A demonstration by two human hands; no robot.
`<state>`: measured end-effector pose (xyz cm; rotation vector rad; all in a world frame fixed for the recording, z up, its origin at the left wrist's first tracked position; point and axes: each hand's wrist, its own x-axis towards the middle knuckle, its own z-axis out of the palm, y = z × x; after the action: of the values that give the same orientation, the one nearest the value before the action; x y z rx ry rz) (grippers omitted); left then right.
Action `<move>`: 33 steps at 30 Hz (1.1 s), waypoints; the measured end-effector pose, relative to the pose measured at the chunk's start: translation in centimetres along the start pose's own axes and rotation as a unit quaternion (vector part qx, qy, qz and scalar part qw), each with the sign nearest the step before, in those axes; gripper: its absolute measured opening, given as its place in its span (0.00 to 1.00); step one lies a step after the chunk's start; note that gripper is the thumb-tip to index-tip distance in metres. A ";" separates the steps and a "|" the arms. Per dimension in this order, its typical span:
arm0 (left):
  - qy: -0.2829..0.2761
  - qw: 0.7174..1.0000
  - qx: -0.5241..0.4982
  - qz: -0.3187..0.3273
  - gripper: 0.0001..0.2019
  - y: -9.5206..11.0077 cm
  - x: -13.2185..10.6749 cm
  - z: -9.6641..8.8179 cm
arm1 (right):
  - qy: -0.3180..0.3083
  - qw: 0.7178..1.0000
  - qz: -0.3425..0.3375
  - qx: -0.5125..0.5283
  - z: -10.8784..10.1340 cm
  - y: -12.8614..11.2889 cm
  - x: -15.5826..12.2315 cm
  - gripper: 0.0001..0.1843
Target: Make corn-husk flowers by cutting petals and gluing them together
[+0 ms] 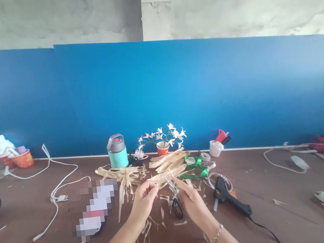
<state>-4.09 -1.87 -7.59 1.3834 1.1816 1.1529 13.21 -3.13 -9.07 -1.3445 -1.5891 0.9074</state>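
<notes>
Left hand [141, 203]: thumb and fingertips brought together in a narrow grip; whether anything lies between them cannot be made out. Right hand [193, 200]: index finger extended forward, remaining fingers curled; its grip is partly hidden. Scissors [177, 208], blades pointing away from the wearer, lie against or just beside the right hand's inner side; whether they are held cannot be determined. A bracelet [216, 239] circles the right wrist.

Beyond the fingertips, pale husks [167, 161] are spread over the brown surface [266, 203], with small scraps [162, 213] scattered beneath and around the hands. Right of the husks: green ribbon [196, 162], a tape roll [205, 156] and a white cup [215, 148] containing tools. Nearer the wearer, a black glue gun [233, 198] lies slantwise. Left of the hands: a pixelated object [97, 208]. Behind the husks stand a turquoise jar [118, 157] and a red cup [163, 150] bearing white flowers [172, 142]. A blue panel [192, 82] closes the rear.
</notes>
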 end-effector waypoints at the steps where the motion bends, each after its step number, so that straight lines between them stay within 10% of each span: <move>1: -0.005 1.000 0.006 0.005 0.12 -0.1 0.1 -0.1 | -0.020 0.995 0.035 0.090 0.0 -0.3 -0.1 0.26; 7: -0.065 0.998 0.007 0.024 0.09 -0.3 0.0 0.2 | -0.199 0.914 0.155 0.318 -0.4 -1.6 -0.9 0.40; 12: -0.097 0.995 -0.005 0.005 0.08 -0.7 -0.1 0.4 | -0.180 0.932 0.144 0.280 0.0 -1.3 -0.6 0.31; 18: -0.038 0.997 -0.046 -0.047 0.07 -1.5 -0.1 0.8 | -0.106 0.991 -0.024 0.073 1.3 -0.3 -0.5 0.21; 23: -0.012 0.993 -0.089 -0.072 0.07 -1.9 0.0 1.1 | -0.069 0.976 -0.156 -0.135 1.5 -0.3 -0.9 0.30; 33: -0.008 0.999 -0.002 -0.033 0.12 -0.6 0.0 0.1 | -0.007 0.872 -0.026 -0.488 1.3 -0.6 -0.2 0.42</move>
<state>-4.03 -1.87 -8.17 1.3376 1.2046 1.0957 11.82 -3.44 -9.07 -1.9254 -2.1950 -0.0016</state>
